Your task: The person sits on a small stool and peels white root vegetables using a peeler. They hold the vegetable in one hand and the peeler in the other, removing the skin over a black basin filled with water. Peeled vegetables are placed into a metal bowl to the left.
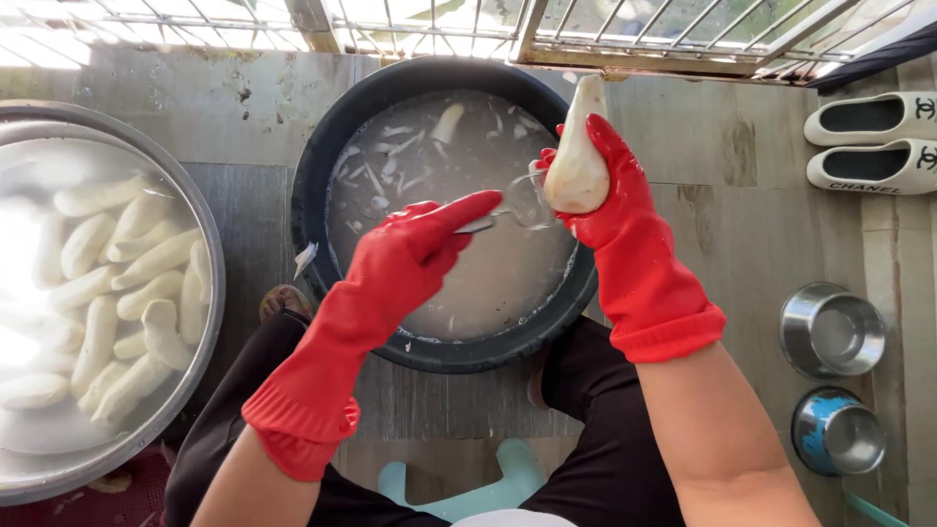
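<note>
Head view: the right hand (605, 210) is clamped around a pale root (578, 156), long axis upright, over the black basin (322, 166). The left hand (415, 249) pinches a peeler (512, 207), touching the root's lower left side.

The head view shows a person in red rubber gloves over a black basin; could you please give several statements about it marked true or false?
1. The right hand holds a pale peeled root. True.
2. The left hand is empty. False: it holds a thin metal tool against the root.
3. The round black basin holds cloudy water with peel scraps. True.
4. The wide metal bowl on the left is empty. False: it holds many peeled white roots in water.
5. Two white slippers lie at upper right. True.
</note>
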